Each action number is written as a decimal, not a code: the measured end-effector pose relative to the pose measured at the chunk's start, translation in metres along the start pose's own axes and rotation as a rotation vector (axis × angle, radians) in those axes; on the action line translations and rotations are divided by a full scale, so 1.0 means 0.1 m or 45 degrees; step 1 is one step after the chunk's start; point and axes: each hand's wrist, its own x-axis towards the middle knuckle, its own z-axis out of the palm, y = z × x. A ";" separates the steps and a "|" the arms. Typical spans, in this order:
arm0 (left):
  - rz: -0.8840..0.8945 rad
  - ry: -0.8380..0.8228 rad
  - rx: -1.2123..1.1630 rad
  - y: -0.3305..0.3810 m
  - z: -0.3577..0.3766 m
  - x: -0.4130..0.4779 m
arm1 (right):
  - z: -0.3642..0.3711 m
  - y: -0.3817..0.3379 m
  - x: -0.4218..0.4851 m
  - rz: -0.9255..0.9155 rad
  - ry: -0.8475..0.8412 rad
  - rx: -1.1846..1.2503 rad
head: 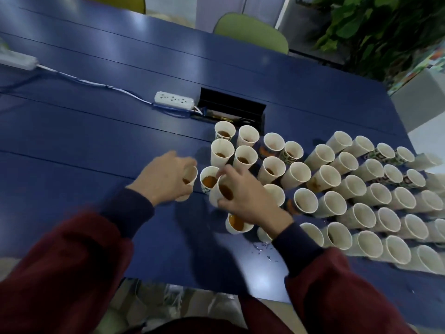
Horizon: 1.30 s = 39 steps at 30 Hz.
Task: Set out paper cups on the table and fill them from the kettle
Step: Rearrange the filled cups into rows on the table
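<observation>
Many white paper cups stand in rows on the blue table (96, 141), spreading from the middle to the right edge. Several cups at the left of the group hold brown liquid, such as one (207, 180) between my hands and one (238, 224) below my right wrist. My left hand (166, 175) grips a cup with brown liquid (189, 183) at the group's left edge. My right hand (245, 194) grips a tilted cup with brown liquid (220, 191). No kettle is in view.
A white power strip (173, 100) with its cable lies behind the cups beside an open black cable box (232, 106). Water drops (263, 247) sit near the front edge. Green chairs (252, 32) and a plant (375, 27) stand beyond the table.
</observation>
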 end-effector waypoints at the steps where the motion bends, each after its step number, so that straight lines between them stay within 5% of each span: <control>1: -0.007 -0.021 0.008 -0.06 0.10 -0.04 | 0.15 -0.05 -0.03 0.008 -0.009 -0.016; 14: -0.005 0.022 -0.089 -0.31 0.86 -0.21 | 0.96 -0.22 0.01 0.134 -0.122 -0.267; 30: 0.042 -0.082 -0.044 -0.38 0.83 -0.17 | 0.70 -0.20 0.09 0.219 -0.180 -0.402; 35: 0.005 0.052 -0.187 -0.33 0.66 -0.07 | 0.41 -0.11 0.31 0.339 0.027 -0.275; 39: -0.046 0.117 -0.275 -0.35 0.51 0.14 | 0.40 -0.02 0.51 0.369 -0.012 -0.332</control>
